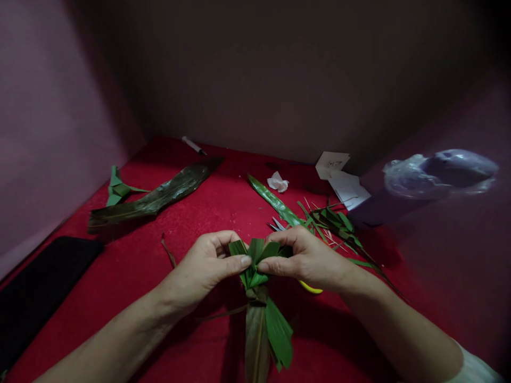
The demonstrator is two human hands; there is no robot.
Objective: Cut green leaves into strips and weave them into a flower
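Note:
Between my hands is a leaf flower (256,248), made of folded green leaf strips gathered above a brownish tied neck. Below the neck hang a long dull leaf (256,340) and a brighter green leaf piece (278,330). My left hand (217,260) pinches the flower's left petals between thumb and fingers. From the other side my right hand (297,255) pinches the right petals, thumb tip near the centre. Scissors (278,224) lie partly hidden behind my right hand, with a yellow handle (310,288) showing below it.
A red cloth (191,213) covers the table. Around lie a long dark leaf (159,197), a folded green leaf piece (117,189), a glossy leaf (275,199), leaf scraps (339,223), crumpled tissue (278,182), a syringe (194,145), white papers (345,186), a purple container (387,205) and a black case (51,287).

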